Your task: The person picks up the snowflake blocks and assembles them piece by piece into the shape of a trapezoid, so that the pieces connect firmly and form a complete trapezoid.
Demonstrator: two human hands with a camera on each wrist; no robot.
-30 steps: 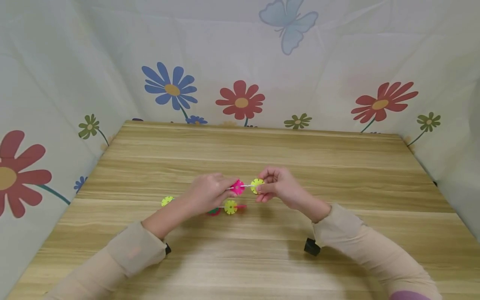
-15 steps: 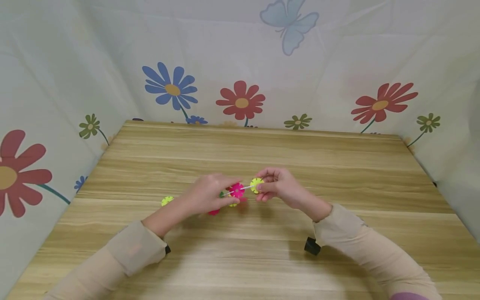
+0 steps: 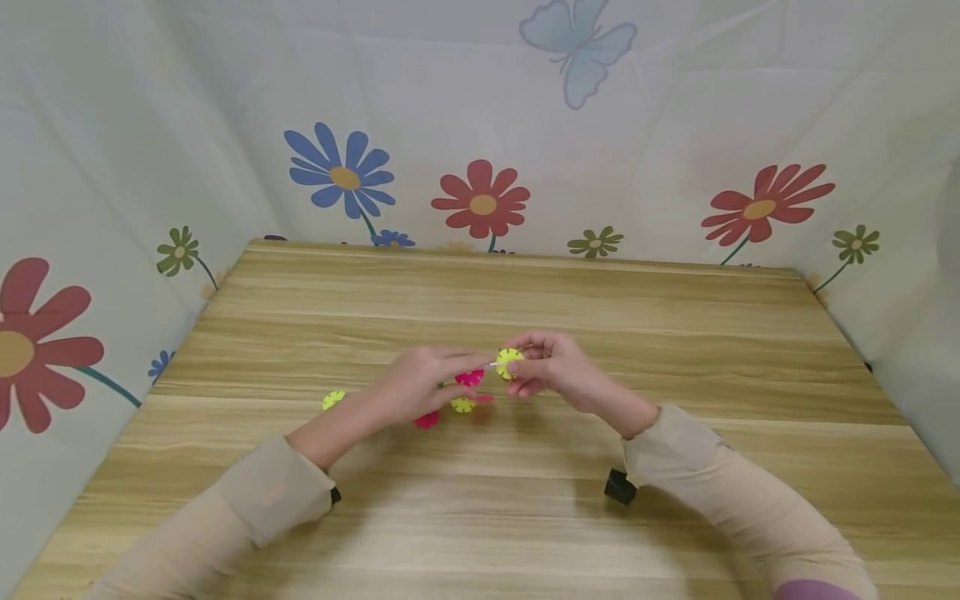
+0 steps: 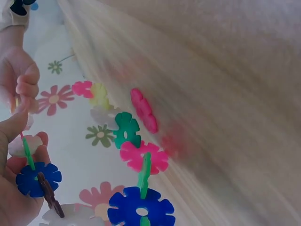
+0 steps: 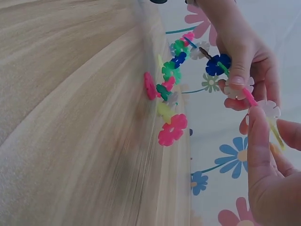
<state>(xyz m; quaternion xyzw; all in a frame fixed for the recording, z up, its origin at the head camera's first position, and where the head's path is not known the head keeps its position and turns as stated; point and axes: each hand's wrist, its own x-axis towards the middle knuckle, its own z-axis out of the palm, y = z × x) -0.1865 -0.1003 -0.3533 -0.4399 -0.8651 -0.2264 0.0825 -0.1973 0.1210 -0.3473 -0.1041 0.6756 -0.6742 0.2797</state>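
A chain of slotted plastic snowflake discs runs between both hands. My left hand pinches it at a white disc, with a blue disc just behind. A pink disc, seen edge-on, joins that white disc to another white disc between the hands. Fingertips of my right hand hold the yellow disc at the chain's end. The other part of the chain loops below the left hand to a pink end disc. Left fingers partly cover a pink disc in the head view.
A loose pink disc lies on the wooden table beside the chain. Another yellow disc shows left of the left forearm. Flower-printed cloth stands behind the table.
My left fingers have slid right along the chain, over the pink disc and closer to the right hand. The right hand has shifted slightly left with the yellow disc.
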